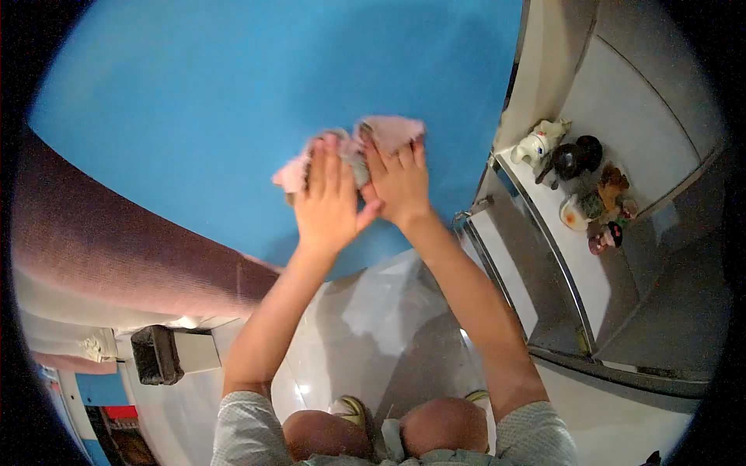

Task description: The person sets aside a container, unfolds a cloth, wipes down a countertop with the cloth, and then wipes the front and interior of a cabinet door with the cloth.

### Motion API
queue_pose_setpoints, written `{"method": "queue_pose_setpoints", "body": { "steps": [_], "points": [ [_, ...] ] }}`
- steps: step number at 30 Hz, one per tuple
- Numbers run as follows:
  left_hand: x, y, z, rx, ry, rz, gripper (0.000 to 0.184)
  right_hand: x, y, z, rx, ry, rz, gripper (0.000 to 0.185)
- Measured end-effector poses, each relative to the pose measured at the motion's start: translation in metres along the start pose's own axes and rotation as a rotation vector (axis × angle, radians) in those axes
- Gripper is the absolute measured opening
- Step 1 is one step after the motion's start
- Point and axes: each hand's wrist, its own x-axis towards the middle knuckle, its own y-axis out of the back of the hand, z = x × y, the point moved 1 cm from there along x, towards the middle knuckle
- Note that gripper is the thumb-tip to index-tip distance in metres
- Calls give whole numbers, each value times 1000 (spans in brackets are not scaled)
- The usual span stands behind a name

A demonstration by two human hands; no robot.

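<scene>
A pink and greyish cloth point(398, 127) lies bunched on a wide, smooth blue surface point(210, 85). My left hand point(326, 206) rests flat on the cloth's left part, fingers stretched forward. Beside it, my right hand point(400, 182) presses on the right part with its fingers spread out. The thumbs meet or nearly meet between the hands. Much of the cloth is hidden beneath the fingers, so I cannot tell whether it is one piece or two.
At right, a shelf point(536, 210) carries several small figurines, among them a white elephant point(540, 142). Brownish-pink fabric point(132, 225) borders the blue surface at left. Below are a glossy tiled floor point(350, 318), a dark bin point(157, 356), and my knees and shoes.
</scene>
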Motion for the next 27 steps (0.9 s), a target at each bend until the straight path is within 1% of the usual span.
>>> {"method": "queue_pose_setpoints", "body": {
  "steps": [1, 2, 5, 7, 8, 9, 11, 13, 15, 17, 19, 21, 23, 24, 25, 27],
  "points": [
    [-9, -10, 10, -44, -14, -55, 70, -24, -11, 4, -12, -35, -41, 59],
    [-18, -19, 19, -86, -29, -106, 68, -48, -22, 7, 23, -80, -29, 58],
    [-48, -45, 47, -102, -74, -163, 61, -103, -38, 12, 55, -155, -49, 56],
    [-57, -53, 52, -110, -93, -220, 67, -111, -35, 12, 38, -194, -112, 54],
    [-60, -56, 52, -114, -102, -250, 70, -113, -36, 13, 53, -181, -103, 54],
    [-56, -51, 51, -194, -80, -286, 71, -110, -32, 13, 67, -169, -93, 54],
    [-35, -32, 42, -138, -76, -219, 68, -94, -22, 15, 92, -134, -67, 54],
    [-5, -13, 35, -89, -55, -137, 67, -50, -5, 19, 120, -94, -45, 55],
    [37, 4, 29, -79, -24, -8, 69, -3, 8, 20, 74, -102, 97, 55],
    [74, 17, 29, -79, -11, 110, 70, 39, 32, 29, 94, -137, 180, 55],
    [99, 22, 36, -56, -5, 192, 70, 53, 38, 43, 86, -155, 226, 56],
    [103, 16, 46, -16, -24, 178, 69, 52, 36, 55, 67, -172, 270, 57],
    [102, 8, 58, -30, -44, 152, 68, 36, 26, 64, -33, -253, 224, 57],
    [98, 1, 64, -57, -89, 105, 68, 25, 21, 69, -82, -296, 197, 56],
    [92, -8, 69, -83, -133, 58, 69, 13, 19, 72, -18, -373, 175, 57],
    [81, -21, 82, -108, -198, -34, 68, -21, 3, 74, -16, -423, 164, 60]
  ]
}}
